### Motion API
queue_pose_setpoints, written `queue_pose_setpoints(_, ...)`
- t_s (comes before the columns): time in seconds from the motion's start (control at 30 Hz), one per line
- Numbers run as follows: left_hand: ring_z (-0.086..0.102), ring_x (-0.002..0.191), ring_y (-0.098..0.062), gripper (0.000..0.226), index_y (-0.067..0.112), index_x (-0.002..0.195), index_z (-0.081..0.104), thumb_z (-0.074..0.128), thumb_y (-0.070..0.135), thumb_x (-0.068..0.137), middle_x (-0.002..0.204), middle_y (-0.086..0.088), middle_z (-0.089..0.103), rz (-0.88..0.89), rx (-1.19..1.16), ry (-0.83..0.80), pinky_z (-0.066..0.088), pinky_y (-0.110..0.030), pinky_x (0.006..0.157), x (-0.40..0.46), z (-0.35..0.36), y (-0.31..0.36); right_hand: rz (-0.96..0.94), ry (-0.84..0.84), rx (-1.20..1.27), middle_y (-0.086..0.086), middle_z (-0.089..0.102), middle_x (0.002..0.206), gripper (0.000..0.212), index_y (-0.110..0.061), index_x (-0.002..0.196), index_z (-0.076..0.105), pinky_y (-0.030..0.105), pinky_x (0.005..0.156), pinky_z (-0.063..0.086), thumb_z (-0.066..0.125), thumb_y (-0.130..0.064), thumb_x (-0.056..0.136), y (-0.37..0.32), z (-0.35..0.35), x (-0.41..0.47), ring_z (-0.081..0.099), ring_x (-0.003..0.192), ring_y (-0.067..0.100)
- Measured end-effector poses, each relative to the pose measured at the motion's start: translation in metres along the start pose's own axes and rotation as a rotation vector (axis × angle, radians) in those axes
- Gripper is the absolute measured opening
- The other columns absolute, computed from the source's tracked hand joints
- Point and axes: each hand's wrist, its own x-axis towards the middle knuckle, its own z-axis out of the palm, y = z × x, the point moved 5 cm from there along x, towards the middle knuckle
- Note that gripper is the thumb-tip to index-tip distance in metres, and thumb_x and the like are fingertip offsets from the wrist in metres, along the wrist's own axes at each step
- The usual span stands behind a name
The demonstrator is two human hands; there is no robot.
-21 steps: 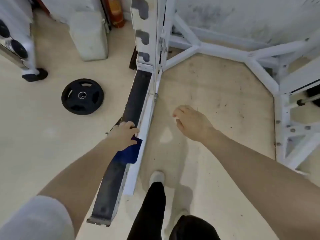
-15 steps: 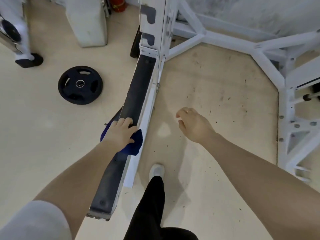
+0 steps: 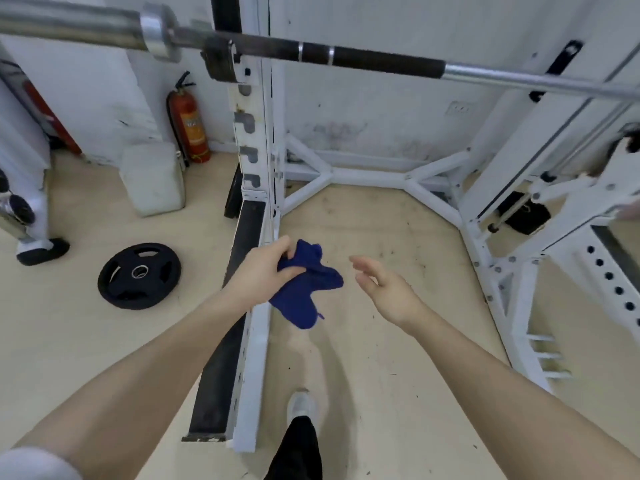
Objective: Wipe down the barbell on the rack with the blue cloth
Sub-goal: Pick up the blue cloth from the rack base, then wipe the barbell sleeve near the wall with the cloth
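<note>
1. Person's leg and shoe (image 3: 302, 407): dark trouser leg and a pale shoe on the tan floor (image 3: 398, 358), which is smooth and scuffed with dark specks.
2. Safety arm (image 3: 230, 327): a long white steel beam topped with a matte black strip, running away from the viewer to the rack upright.
3. Left hand (image 3: 263, 271): closed around the blue cloth (image 3: 304, 289), a soft, crumpled fabric hanging loose below the fingers, held in the air well below the bar.
4. Right hand (image 3: 384, 285): open, palm turned inward, empty, just beside the cloth but apart from it.
5. Weight plate (image 3: 139, 275): a black rubbery disc with cut-outs, flat on the floor.
6. Rack (image 3: 258, 140): white painted steel, chipped, with notched hooks.
7. Barbell (image 3: 381, 62): resting across the rack at the top of the view; bright metal sleeve and shaft, with a darker middle section.
8. Progress: the cloth is in hand, but it does not touch the bar; judged from this, wiping is not yet under way.
</note>
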Motion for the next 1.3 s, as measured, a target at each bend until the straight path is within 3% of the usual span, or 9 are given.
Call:
queue_pose_setpoints(0.13, 0.049, 0.060, 0.008, 0.030, 0.026, 0.076, 0.039, 0.067, 0.014, 0.081, 0.069, 0.013, 0.051, 0.150, -0.197, 0.057, 0.038, -0.009, 0.056, -0.027, -0.032, 0.092, -0.096, 0.061, 0.163, -0.009, 0.058, 0.123, 0.037, -0.019, 0.131, 0.048, 0.013, 0.084, 0.046, 0.051, -0.023, 0.095, -0.060, -0.013, -0.051, 0.055, 0.111, 0.005)
queue_pose_setpoints(0.3, 0.060, 0.087, 0.006, 0.058, 0.037, 0.128, 0.037, 0.064, 0.013, 0.082, 0.100, 0.016, 0.063, 0.253, -0.334, -0.020, 0.047, -0.008, 0.074, -0.060, -0.085, 0.145, -0.172, 0.199, 0.133, 0.004, 0.061, 0.084, 0.012, -0.006, 0.088, 0.057, 0.020, 0.066, 0.047, 0.047, -0.009, 0.094, -0.126, -0.015, -0.093, 0.057, 0.074, 0.012)
queue_pose_setpoints(0.47, 0.058, 0.075, -0.006, 0.016, 0.027, 0.086, 0.053, 0.067, 0.022, 0.078, 0.083, 0.008, 0.061, 0.245, -0.231, -0.166, 0.046, -0.023, 0.070, -0.078, -0.145, 0.123, -0.126, 0.208, 0.257, -0.004, 0.054, 0.067, 0.024, -0.016, 0.075, 0.051, 0.020, 0.047, 0.041, 0.042, -0.008, 0.095, -0.188, 0.005, -0.100, 0.051, 0.056, 0.006)
queue_pose_setpoints(0.6, 0.051, 0.069, -0.005, 0.017, 0.025, 0.075, 0.054, 0.065, 0.014, 0.082, 0.075, 0.014, 0.057, 0.270, -0.092, -0.213, 0.040, -0.017, 0.067, -0.093, -0.204, 0.076, -0.182, 0.213, 0.266, -0.006, 0.061, 0.069, 0.026, -0.015, 0.077, 0.060, 0.016, 0.053, 0.039, 0.042, -0.007, 0.095, -0.251, 0.045, -0.086, 0.054, 0.061, 0.005)
queue_pose_setpoints(0.7, 0.048, 0.086, 0.000, 0.008, 0.021, 0.076, 0.062, 0.067, 0.023, 0.081, 0.088, 0.020, 0.048, 0.326, 0.116, -0.207, 0.036, -0.011, 0.073, -0.097, -0.256, 0.036, -0.125, 0.179, 0.331, -0.008, 0.060, 0.055, 0.029, -0.015, 0.072, 0.060, 0.014, 0.041, 0.038, 0.043, -0.005, 0.093, -0.292, 0.080, -0.069, 0.055, 0.051, 0.006)
queue_pose_setpoints(0.87, 0.047, 0.061, -0.012, 0.029, 0.018, 0.063, 0.044, 0.065, 0.025, 0.082, 0.065, 0.004, 0.049, 0.187, 0.133, -0.189, 0.039, -0.029, 0.061, -0.095, -0.326, -0.037, 0.055, 0.373, 0.409, 0.002, 0.060, 0.075, 0.013, -0.013, 0.080, 0.058, 0.029, 0.056, 0.046, 0.048, -0.013, 0.088, -0.333, 0.124, -0.034, 0.055, 0.065, 0.018)
queue_pose_setpoints(0.97, 0.062, 0.076, -0.017, 0.015, 0.022, 0.078, 0.051, 0.061, 0.031, 0.085, 0.083, 0.002, 0.064, 0.043, -0.014, -0.119, 0.051, -0.036, 0.070, -0.090, -0.351, -0.067, 0.237, 0.461, 0.625, 0.010, 0.060, 0.098, 0.004, -0.015, 0.088, 0.053, 0.040, 0.072, 0.050, 0.051, -0.018, 0.087, -0.343, 0.153, -0.019, 0.057, 0.083, 0.029)
queue_pose_setpoints(1.17, 0.062, 0.097, -0.031, 0.014, 0.017, 0.089, 0.062, 0.052, 0.026, 0.092, 0.099, -0.010, 0.067, -0.171, -0.563, 0.047, 0.048, -0.045, 0.088, -0.056, -0.377, -0.083, 0.189, 0.207, 0.799, 0.012, 0.065, 0.096, 0.014, -0.008, 0.090, 0.059, 0.033, 0.073, 0.048, 0.050, -0.019, 0.092, -0.397, 0.212, 0.030, 0.060, 0.082, 0.024)
queue_pose_setpoints(1.3, 0.060, 0.087, -0.019, 0.020, 0.015, 0.099, 0.058, 0.048, 0.032, 0.093, 0.103, -0.009, 0.064, -0.256, -0.748, 0.089, 0.047, -0.029, 0.069, -0.028, -0.402, -0.098, 0.073, 0.056, 0.794, 0.008, 0.068, 0.096, 0.020, -0.008, 0.099, 0.064, 0.037, 0.084, 0.050, 0.052, -0.021, 0.089, -0.433, 0.233, 0.065, 0.063, 0.086, 0.023)
